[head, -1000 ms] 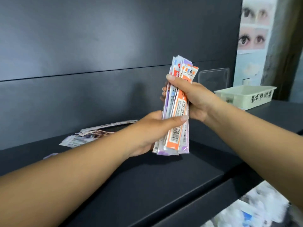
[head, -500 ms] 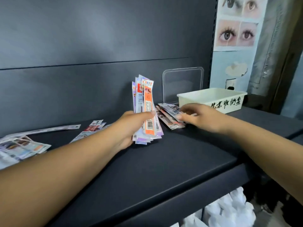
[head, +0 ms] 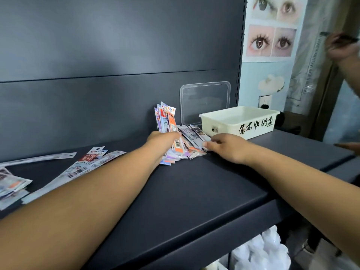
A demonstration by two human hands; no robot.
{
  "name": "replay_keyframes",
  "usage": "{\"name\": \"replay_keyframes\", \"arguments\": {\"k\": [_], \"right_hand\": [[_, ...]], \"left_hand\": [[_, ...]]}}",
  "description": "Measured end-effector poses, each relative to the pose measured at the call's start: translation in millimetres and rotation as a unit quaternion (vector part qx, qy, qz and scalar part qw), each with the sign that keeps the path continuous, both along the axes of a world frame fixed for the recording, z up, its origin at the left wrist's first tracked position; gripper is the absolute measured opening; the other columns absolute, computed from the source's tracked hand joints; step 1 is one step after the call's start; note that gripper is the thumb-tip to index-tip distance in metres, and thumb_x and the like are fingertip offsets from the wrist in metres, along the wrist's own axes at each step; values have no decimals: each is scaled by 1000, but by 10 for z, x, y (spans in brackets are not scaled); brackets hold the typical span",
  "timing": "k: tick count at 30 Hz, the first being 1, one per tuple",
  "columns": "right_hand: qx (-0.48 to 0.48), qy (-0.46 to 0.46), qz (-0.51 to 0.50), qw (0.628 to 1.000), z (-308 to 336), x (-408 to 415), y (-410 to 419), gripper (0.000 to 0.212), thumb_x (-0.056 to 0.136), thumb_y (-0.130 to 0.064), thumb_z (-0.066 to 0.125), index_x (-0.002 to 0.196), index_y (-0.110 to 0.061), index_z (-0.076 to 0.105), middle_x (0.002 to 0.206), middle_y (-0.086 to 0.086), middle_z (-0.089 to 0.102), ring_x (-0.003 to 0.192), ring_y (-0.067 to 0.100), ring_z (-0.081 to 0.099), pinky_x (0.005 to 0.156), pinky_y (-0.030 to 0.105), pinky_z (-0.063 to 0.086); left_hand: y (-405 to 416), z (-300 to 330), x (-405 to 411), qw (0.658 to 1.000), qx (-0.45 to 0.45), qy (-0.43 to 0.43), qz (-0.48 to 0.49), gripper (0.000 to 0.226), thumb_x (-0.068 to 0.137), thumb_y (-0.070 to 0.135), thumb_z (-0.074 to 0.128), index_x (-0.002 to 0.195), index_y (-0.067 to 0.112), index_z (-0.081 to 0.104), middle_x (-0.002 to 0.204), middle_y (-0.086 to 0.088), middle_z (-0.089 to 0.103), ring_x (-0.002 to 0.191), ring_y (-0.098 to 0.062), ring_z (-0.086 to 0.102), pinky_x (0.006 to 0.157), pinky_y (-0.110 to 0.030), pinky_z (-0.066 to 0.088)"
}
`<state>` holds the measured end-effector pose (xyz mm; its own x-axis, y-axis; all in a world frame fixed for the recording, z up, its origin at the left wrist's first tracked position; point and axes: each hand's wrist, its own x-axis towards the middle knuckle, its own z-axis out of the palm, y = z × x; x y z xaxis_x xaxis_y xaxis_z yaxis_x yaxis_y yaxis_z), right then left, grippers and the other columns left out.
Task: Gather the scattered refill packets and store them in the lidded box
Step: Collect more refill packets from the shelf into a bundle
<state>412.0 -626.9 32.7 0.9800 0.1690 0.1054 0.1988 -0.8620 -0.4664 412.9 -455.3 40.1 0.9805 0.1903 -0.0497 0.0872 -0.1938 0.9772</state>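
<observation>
The left hand (head: 162, 139) holds a bundle of packets (head: 167, 121) upright, its grip closed around the bundle's lower part, and the bottom ends rest on the dark shelf (head: 194, 182). This is just left of the white box (head: 241, 123). The right hand (head: 226, 146) presses on a small pile (head: 192, 138) lying flat in front of the box; its grip is narrow, fingertips on the pile. The clear lid (head: 204, 102) leans on the wall behind the box. More loose packets (head: 85, 164) lie far left of the box.
</observation>
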Motion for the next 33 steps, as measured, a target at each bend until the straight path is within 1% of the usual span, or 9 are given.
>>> {"name": "replay_keyframes", "arguments": {"k": [3, 9, 14, 18, 20, 22, 26, 29, 33], "right_hand": [[41, -2, 4, 999, 36, 89, 35, 37, 91, -47, 40, 83, -12, 51, 87, 5, 47, 87, 21, 42, 77, 28, 33], [46, 10, -2, 999, 72, 226, 134, 39, 95, -38, 37, 69, -12, 50, 72, 4, 47, 80, 22, 43, 66, 29, 32], [94, -12, 21, 995, 53, 270, 133, 34, 95, -29, 40, 68, -8, 44, 68, 6, 41, 69, 19, 37, 57, 25, 28], [168, -23, 46, 984, 3, 308, 169, 27, 93, -24, 46, 87, -3, 62, 86, 21, 62, 81, 17, 44, 76, 29, 42], [242, -18, 43, 969, -17, 334, 204, 22, 91, -22, 51, 98, -7, 66, 97, 18, 65, 84, 16, 48, 83, 30, 42], [282, -11, 31, 959, -29, 378, 213, 23, 90, -21, 53, 101, -5, 65, 89, 12, 57, 81, 18, 46, 76, 30, 40], [209, -12, -2, 978, -15, 457, 211, 30, 92, -34, 47, 101, -12, 65, 94, 7, 63, 91, 21, 54, 83, 27, 42], [186, -32, 12, 982, -7, 481, 294, 23, 93, -28, 47, 95, -15, 65, 84, 1, 58, 86, 16, 50, 69, 20, 39], [346, -5, 14, 938, -40, 529, 290, 23, 88, -18, 56, 106, -6, 64, 79, 6, 56, 69, 17, 47, 57, 19, 40]], "left_hand": [[82, -203, 328, 999, 52, 5, 9, 81, 32, 55, 64, 103, 17, 65, 112, -11, 67, 106, -32, 60, 93, -45, 49], [22, -153, 234, 994, 103, 16, 29, 104, 24, 74, 51, 113, 20, 62, 120, -5, 60, 110, -28, 57, 98, -41, 44], [33, -155, 206, 999, 50, -7, 4, 80, 48, 59, 46, 112, 13, 61, 117, -12, 64, 101, -34, 62, 95, -44, 47], [-33, -136, 99, 998, 38, -27, -31, 49, 69, 39, 42, 102, 10, 64, 113, -13, 65, 103, -31, 62, 92, -35, 47], [-62, -123, 88, 998, 59, -18, -23, 59, 65, 40, 40, 112, 10, 59, 126, -13, 57, 111, -32, 57, 96, -36, 43], [-76, -83, 51, 995, 99, -12, -29, 66, 73, 45, 42, 131, 14, 46, 145, -12, 38, 129, -30, 41, 109, -41, 31], [-28, -103, 67, 972, 230, -22, -45, 54, 94, 39, 32, 144, 19, 23, 158, -5, 1, 145, -21, 1, 117, -38, 5], [-50, -95, 25, 956, 280, -17, -90, 53, 95, 41, 28, 144, 22, 23, 158, -6, -3, 145, -20, -3, 114, -34, 5], [-9, -118, 39, 965, 239, -47, -92, 52, 94, 40, 33, 143, 24, 25, 158, -3, 6, 144, -18, 7, 113, -30, 10]]}}
